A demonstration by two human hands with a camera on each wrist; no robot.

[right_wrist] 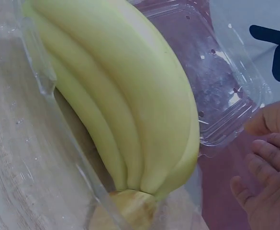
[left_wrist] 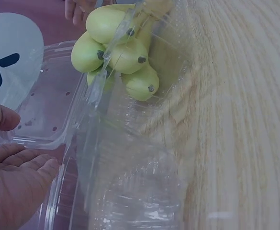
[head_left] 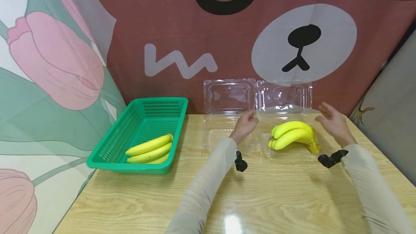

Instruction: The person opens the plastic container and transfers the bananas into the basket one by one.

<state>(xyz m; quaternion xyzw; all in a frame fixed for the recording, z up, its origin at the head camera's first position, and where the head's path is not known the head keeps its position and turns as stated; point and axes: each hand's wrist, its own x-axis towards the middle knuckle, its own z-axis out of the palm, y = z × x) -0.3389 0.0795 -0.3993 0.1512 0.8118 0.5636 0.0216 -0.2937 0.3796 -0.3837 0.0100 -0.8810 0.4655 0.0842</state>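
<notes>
A bunch of yellow bananas [head_left: 294, 135] lies in the right-hand clear plastic clamshell box, its stem toward the right. That box's lid [head_left: 282, 98] stands raised at the back. My left hand [head_left: 244, 126] is left of the bananas, near the hinge between the two boxes, fingers loosely extended and holding nothing. To the right of the bunch, my right hand [head_left: 334, 124] hovers with spread, relaxed fingers, apart from the fruit. In the left wrist view the banana tips [left_wrist: 125, 55] show inside the clear wall. The right wrist view shows the bunch [right_wrist: 116, 91] close up.
A second clear clamshell with its lid [head_left: 230, 97] raised stands left of the first. Farther left, a green plastic basket [head_left: 136, 167] holds another bunch of bananas [head_left: 151, 149]. A printed cloth [head_left: 182, 21] hangs behind the wooden table [head_left: 260, 198].
</notes>
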